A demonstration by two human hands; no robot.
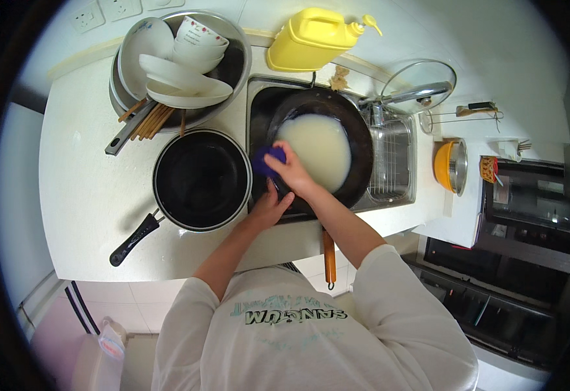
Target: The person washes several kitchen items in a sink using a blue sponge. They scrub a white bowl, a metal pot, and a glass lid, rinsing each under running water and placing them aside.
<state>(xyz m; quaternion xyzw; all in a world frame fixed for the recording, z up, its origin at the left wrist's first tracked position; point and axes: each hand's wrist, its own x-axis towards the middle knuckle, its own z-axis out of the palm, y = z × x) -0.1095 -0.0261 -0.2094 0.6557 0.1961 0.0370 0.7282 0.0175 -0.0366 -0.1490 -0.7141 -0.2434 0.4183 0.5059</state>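
Note:
A dark wok (361, 146) with a wooden handle rests over the sink, holding cloudy whitish liquid (314, 146). At its left rim my right hand (290, 168) grips a purple cloth (267, 161). My left hand (269, 205) is just below the cloth, thumb raised, its fingertips partly hidden at a dark object's edge; whether it holds that object is unclear. Left of both hands, a black frying pan (201, 180) lies on the white counter.
Behind the frying pan, a large steel basin (243, 44) holds stacked bowls, plates and chopsticks. A yellow jug (309, 41) with a pump stands behind the sink. To the right are a faucet (377, 113), a glass lid (402, 80), a wire rack (390, 161) and an orange bowl (444, 166).

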